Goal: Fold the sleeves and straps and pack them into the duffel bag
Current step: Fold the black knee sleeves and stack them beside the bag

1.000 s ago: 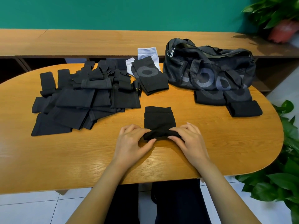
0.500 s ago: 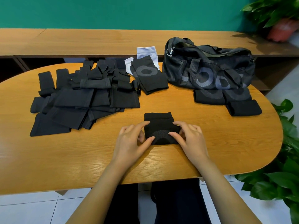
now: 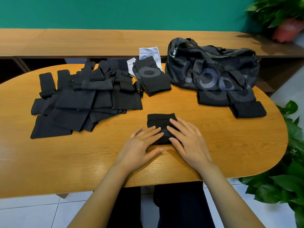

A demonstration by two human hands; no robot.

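Note:
A folded black sleeve (image 3: 160, 120) lies on the wooden table (image 3: 98, 155) in front of me. My left hand (image 3: 141, 145) and my right hand (image 3: 187, 140) both lie flat on it, fingers straight, pressing its near half down. A heap of unfolded black sleeves and straps (image 3: 82, 99) covers the table's left side. A black duffel bag (image 3: 212, 71) stands at the back right, its top open. Three folded black sleeves (image 3: 230, 101) lie in front of the bag. A black sleeve with a grey ring (image 3: 152, 78) rests on white sleeves (image 3: 148, 52) beside the bag.
A long wooden bench (image 3: 98, 41) runs behind the table under a green wall. Potted plants stand at the back right (image 3: 283, 18) and by the table's right edge (image 3: 292, 162). Bare wood lies between the heap and the folded sleeves.
Both hands went from pinching and lifting the sleeve's near edge to folding it over. They now lie flat on the folded sleeve, further forward.

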